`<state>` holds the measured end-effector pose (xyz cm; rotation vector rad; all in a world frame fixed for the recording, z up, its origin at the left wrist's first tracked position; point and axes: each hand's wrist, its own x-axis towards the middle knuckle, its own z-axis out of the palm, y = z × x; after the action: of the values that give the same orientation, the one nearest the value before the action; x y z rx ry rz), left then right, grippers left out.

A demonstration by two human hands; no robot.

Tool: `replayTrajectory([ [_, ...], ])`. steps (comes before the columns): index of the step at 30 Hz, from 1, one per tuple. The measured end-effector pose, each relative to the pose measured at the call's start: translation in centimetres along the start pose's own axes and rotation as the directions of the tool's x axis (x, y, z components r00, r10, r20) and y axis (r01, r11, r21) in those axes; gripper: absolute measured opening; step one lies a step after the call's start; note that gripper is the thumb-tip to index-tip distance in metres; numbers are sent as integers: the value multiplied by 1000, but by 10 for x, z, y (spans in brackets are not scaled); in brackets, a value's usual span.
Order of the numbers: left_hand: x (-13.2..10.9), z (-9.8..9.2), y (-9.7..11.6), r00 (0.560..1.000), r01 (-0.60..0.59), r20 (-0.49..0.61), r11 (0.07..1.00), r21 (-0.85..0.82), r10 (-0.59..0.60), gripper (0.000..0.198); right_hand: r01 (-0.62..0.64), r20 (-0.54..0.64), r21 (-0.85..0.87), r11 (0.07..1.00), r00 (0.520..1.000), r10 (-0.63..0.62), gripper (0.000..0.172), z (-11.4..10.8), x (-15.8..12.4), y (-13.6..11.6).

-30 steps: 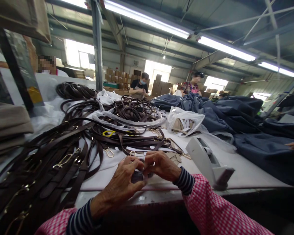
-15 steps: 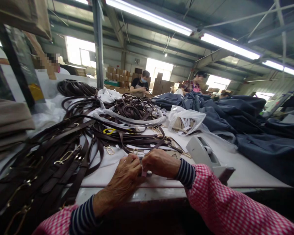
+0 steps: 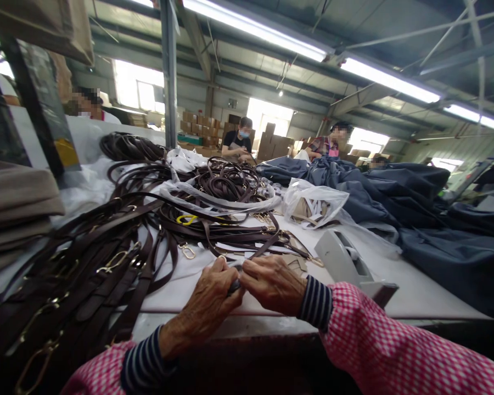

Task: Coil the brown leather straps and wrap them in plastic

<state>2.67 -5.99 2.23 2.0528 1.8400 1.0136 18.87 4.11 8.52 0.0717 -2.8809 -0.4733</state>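
Note:
Over the front edge of the table, both my hands are closed and nearly touching. My left hand (image 3: 214,291) pinches the end of a dark brown leather strap (image 3: 209,240), with a gold metal fitting just above its fingertips. A small dark grey piece shows below its curled fingers. Bent fingers of my right hand (image 3: 274,282) press together against the same spot, where a bit of pale material shows; the fingers hide most of it. The strap loops up behind both hands.
More dark straps with gold clasps (image 3: 117,260) pile up at left. A grey tape dispenser (image 3: 341,255) stands right of my hand. Beyond are a clear plastic bag (image 3: 313,203) and dark blue fabric (image 3: 448,252). Folded brown cloth (image 3: 18,203) lies far left. Co-workers sit behind.
My right hand has turned slightly and closed in on the left. A pinkish tab and grey end that stuck out below the fingers are now covered. The view has shifted slightly.

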Motion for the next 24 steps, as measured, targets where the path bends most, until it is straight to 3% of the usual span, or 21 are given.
replayTrajectory([
  [5,-3,-1,-1,992,104,-54,986,-131,-112,27,-214,36,105,971,977,212,9,1,5,-8],
  [9,0,-5,-8,969,188,-99,938,-293,-225,29,-309,28,173,935,951,309,15,-1,5,-19],
  [14,1,-16,-15,960,227,-8,798,-559,-278,22,-454,40,255,854,887,460,58,17,-1,-41],
  [17,0,-20,-14,964,201,5,717,-667,-265,23,-529,93,307,791,844,529,70,33,-4,-52],
  [20,2,-20,-12,958,214,-7,736,-642,-285,30,-534,102,483,694,822,561,75,41,-6,-56],
  [24,3,-20,-17,963,215,-42,853,-476,-266,33,-368,104,813,452,854,510,80,29,-21,-52],
])
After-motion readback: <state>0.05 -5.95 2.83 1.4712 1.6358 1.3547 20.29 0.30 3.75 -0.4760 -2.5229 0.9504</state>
